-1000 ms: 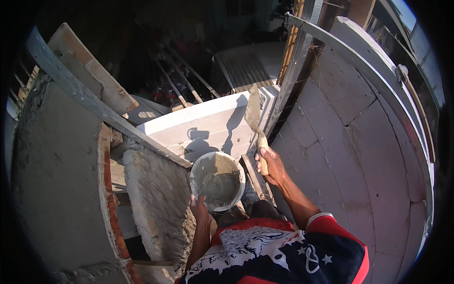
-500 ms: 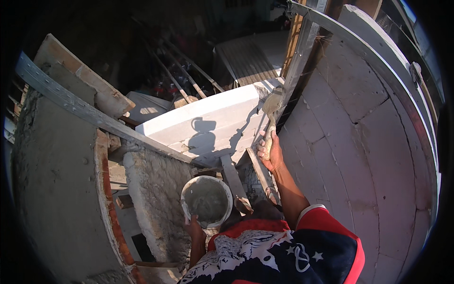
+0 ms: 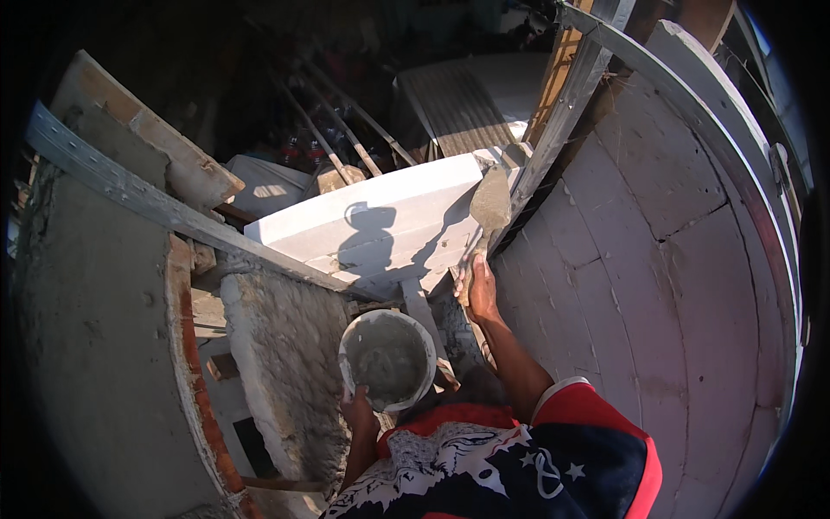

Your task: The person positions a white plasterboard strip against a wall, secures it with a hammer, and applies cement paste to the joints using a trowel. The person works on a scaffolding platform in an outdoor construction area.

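My right hand (image 3: 481, 290) is closed round the handle of a trowel (image 3: 491, 201), its blade pointing away from me and coated in grey mortar. The blade lies over the right end of a low white block wall (image 3: 372, 212), beside an upright metal stud; whether it touches the wall I cannot tell. My left hand (image 3: 359, 413) grips the near left rim of a round bucket (image 3: 346, 368), tilted toward me. Wet grey mortar (image 3: 389, 359) sits inside it. The left thumb hooks over the rim, while the other fingers are hidden beneath.
A tall wall of pale blocks (image 3: 640, 259) rises close on my right. On the left stands a grey plastered surface (image 3: 95, 337) with a metal rail (image 3: 173, 212) crossing it. A rough slab (image 3: 285, 355) lies beside the bucket. Beyond the low wall are poles (image 3: 346, 130) and corrugated sheet (image 3: 454, 108).
My right hand has drawn the trowel slightly left and toward me. The bucket and my left hand have shifted a little to the right. The whole view has turned slightly.
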